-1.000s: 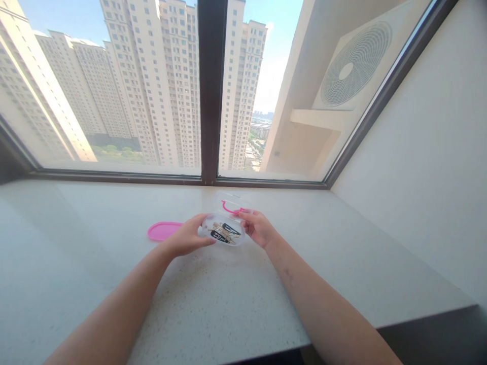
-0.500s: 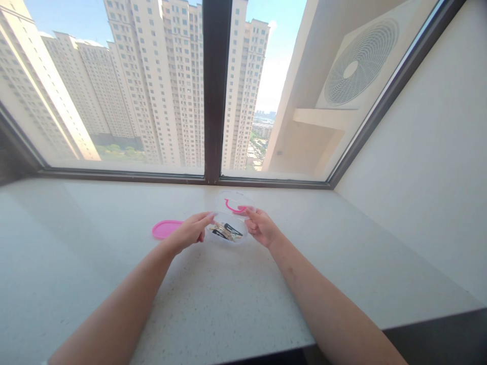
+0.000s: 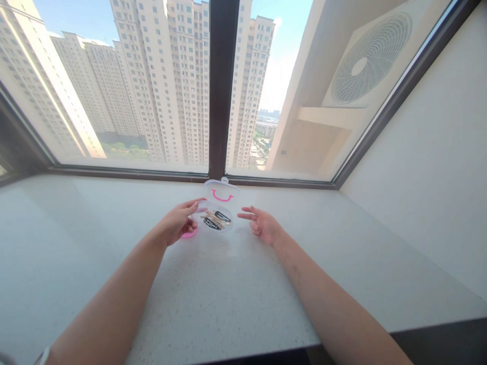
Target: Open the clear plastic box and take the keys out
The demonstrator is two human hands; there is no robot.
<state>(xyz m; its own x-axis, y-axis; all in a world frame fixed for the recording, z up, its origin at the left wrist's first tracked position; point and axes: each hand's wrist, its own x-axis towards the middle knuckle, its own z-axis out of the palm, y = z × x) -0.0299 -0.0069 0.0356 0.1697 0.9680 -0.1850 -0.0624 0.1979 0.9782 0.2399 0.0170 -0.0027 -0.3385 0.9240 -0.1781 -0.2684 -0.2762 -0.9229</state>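
A small clear plastic box [image 3: 227, 229] holds several hair clips [image 3: 216, 220], some black and some gold-toned. Its hinged lid [image 3: 232, 190] stands raised toward the window and carries a pink handle [image 3: 222, 198]. My left hand [image 3: 178, 221] has its fingers closed on the box's left rim. Just off the right side of the box, my right hand [image 3: 264, 225] is apart from it, two fingers stretched out and nothing held. Behind my left hand a pink oval piece [image 3: 189, 234] lies mostly hidden.
The pale speckled sill [image 3: 224, 304] runs up to a dark window frame [image 3: 175, 176]. At the right rises a white wall [image 3: 429, 167]. The sill's front edge drops to a dark area [image 3: 441, 337]. Outdoors are tall buildings and an air-conditioner unit [image 3: 371, 58].
The lid has swung up from lying back. My right hand has let go of it and drawn away. The box has shifted left with my left hand, which now covers more of the pink piece.
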